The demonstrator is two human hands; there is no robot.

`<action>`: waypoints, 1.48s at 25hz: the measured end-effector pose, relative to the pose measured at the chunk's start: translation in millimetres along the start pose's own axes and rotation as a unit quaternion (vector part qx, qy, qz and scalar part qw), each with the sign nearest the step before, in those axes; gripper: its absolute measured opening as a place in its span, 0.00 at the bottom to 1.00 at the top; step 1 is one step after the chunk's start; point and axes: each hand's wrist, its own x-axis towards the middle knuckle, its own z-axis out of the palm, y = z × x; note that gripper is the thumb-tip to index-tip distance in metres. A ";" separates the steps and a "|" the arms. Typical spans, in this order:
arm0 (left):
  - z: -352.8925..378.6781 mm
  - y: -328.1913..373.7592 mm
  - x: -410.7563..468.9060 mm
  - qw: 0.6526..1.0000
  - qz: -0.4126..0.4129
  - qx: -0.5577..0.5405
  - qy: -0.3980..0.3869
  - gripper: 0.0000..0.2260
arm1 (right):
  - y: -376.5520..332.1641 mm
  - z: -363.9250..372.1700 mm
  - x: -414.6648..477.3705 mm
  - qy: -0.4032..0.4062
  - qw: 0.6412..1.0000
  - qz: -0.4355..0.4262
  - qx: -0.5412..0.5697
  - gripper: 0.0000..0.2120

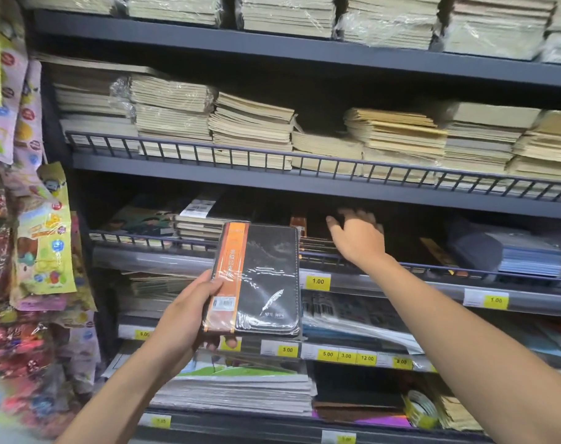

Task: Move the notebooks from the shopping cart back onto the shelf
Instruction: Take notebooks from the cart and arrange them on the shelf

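Observation:
My left hand (189, 310) grips a shrink-wrapped black notebook (266, 283) with an orange band and a silver feather, held upright in front of the shelves. My right hand (357, 237) reaches over the wire rail (433, 267) into the dark middle shelf, fingers spread, holding nothing. It hovers by some dark notebooks (314, 241) lying on that shelf. The shopping cart is out of view.
Stacks of tan exercise books (250, 126) fill the upper shelves. A stack of books (199, 224) lies left on the middle shelf, blue pads (529, 254) at the right. Yellow price tags (318, 281) line the shelf edges. Toy packets (45, 238) hang at the left.

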 end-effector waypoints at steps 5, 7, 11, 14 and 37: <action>33.6 11.8 30.5 0.997 0.014 0.069 -0.033 0.08 | 21.6 -16.5 -40.2 0.060 0.993 -0.061 0.082 0.17; 49.4 15.8 45.1 0.996 0.021 0.056 -0.058 0.07 | 30.0 -22.0 -52.9 0.039 0.988 -0.052 0.141 0.15; 75.2 30.6 82.7 0.997 -0.003 0.025 -0.069 0.10 | 42.1 -30.6 -70.6 0.032 0.980 -0.021 0.194 0.12; 91.0 45.7 116.2 0.998 -0.024 0.028 -0.046 0.12 | 55.4 -30.7 -79.0 0.036 0.972 0.000 0.231 0.11; 120.1 36.2 229.0 0.890 0.033 0.443 0.105 0.15 | 86.7 -1.3 -106.7 0.014 0.946 0.077 0.316 0.09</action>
